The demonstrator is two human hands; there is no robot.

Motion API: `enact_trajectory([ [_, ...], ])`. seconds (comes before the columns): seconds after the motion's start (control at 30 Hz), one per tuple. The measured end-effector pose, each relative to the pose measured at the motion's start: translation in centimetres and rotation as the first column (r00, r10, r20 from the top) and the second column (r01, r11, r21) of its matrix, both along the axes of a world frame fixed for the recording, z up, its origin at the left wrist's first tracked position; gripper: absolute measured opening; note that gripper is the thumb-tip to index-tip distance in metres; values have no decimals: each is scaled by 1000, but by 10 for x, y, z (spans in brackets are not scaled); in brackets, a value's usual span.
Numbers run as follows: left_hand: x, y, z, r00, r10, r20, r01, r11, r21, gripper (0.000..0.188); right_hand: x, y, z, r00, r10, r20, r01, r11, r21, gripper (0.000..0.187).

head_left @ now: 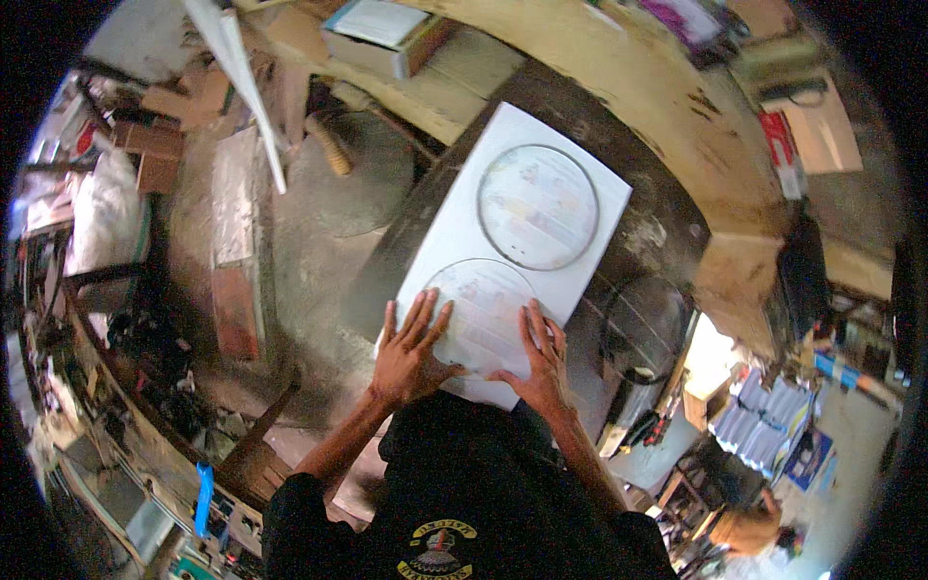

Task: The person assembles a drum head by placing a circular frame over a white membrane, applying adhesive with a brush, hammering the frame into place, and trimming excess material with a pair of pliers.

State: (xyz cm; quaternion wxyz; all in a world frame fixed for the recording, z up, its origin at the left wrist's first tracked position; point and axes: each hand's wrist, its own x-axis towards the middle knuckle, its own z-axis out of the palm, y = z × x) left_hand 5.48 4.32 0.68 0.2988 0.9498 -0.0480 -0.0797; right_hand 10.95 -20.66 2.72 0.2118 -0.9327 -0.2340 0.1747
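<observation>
A white rectangular board [559, 274] lies slanted in front of me on a dark tabletop [561, 92]. On its far half is a clear round disc [537, 206] with a dark rim and faint printing. A second clear round disc [483, 314], paler at the rim, lies on the near half. My left hand [414, 353] rests on this near disc's left side, fingers spread. Across from it, my right hand [541, 362] lies on the disc's right side with its fingers stretched out. Both thumbs point inward at the near edge.
Right of the board sits a dark round disc [646, 329]. A cardboard box [387, 43] stands beyond the board on the left. A ribbed handle [329, 145] and a brick-and-concrete ledge [237, 251] are at left. Stacked paper bundles [764, 416] lie at the lower right.
</observation>
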Motion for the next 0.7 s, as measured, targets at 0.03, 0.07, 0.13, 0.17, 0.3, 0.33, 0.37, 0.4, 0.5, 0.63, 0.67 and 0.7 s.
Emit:
enact_trajectory([
  [0.03,-1,-2,2,1000,-10,-9,10,1000,7,102,-4,-3,-4,1000,1,24,0,1000,-17,117],
  [0.07,-3,-3,3,1000,-21,-17,21,1000,13,103,-7,-3,-8,999,-39,31,40,999,-37,117],
  [0.13,-7,-3,5,999,-26,-23,28,995,93,106,-11,0,-11,999,-35,-14,35,999,24,119],
  [0.17,-2,-3,-2,998,-53,-26,55,993,107,105,-11,-3,-13,999,-46,3,46,999,5,118],
  [0.3,0,-7,-2,996,-83,23,76,974,214,106,-18,-5,0,999,-43,25,42,998,46,98],
  [0.33,0,-11,-2,997,-76,34,67,976,205,107,-22,-10,11,996,-37,76,26,991,130,85],
  [0.37,1,-14,-1,996,-81,27,73,976,206,106,-30,-19,19,994,-59,89,48,991,122,85],
  [0.4,0,-14,2,996,-83,19,77,973,216,105,-40,-24,25,989,-69,131,48,987,153,70],
  [0.5,-10,-8,-23,990,8,142,-30,987,157,102,-57,-61,22,947,-172,272,126,976,178,49],
  [0.63,-31,31,-43,917,347,197,-356,934,13,106,-45,-114,32,854,-365,371,363,929,79,35],
  [0.67,-32,32,-41,889,421,179,-426,905,-10,108,-39,-121,32,812,-388,435,436,900,-10,31],
  [0.7,-35,29,-40,862,476,174,-451,878,-162,108,-33,-128,26,806,-399,437,443,896,1,31],
])
